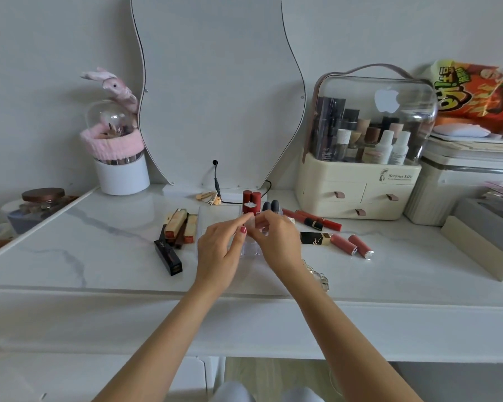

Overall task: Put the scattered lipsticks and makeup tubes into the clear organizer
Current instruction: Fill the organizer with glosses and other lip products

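Observation:
The clear organizer [212,213] stands mid-table, partly hidden by my hands. Two dark red lipsticks [251,200] and two grey ones [271,205] stand upright in its back row. My left hand [219,252] and my right hand [277,240] meet above it, fingertips pinched together on a small pale tube [252,224]. To the left lie several gold and brown tubes [180,224] and a black lipstick [169,256]. To the right lie long red tubes [317,219], a black-and-gold lipstick [315,238] and two pink-red tubes [351,245].
A wavy mirror [215,82] leans at the back, with a black cable [217,185] and a hair clip [206,196] at its foot. Right stands a cream cosmetic case [357,195], left a white brush pot [121,177]. A metal chain [321,278] lies by my right wrist.

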